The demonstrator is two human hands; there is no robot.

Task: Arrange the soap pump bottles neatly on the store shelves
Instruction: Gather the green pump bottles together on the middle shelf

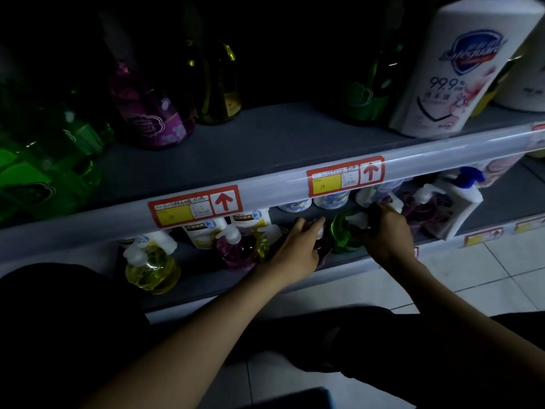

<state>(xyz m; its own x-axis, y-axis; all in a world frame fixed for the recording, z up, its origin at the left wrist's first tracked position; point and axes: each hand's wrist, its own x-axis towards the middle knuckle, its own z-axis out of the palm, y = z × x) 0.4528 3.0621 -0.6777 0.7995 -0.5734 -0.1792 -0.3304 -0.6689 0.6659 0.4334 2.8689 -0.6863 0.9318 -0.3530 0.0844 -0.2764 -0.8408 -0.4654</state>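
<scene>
While a few pump bottles already stand along the dim lower shelf, the row looks uneven and the job seems only partly done: a yellow bottle sits forward and apart at the left, and a purple bottle stands further back. Both hands reach under the price rail. The left hand curls over a dark purple bottle, seemingly gripping it. Touching it on the right, a green bottle is held at its white pump by the right hand.
</scene>
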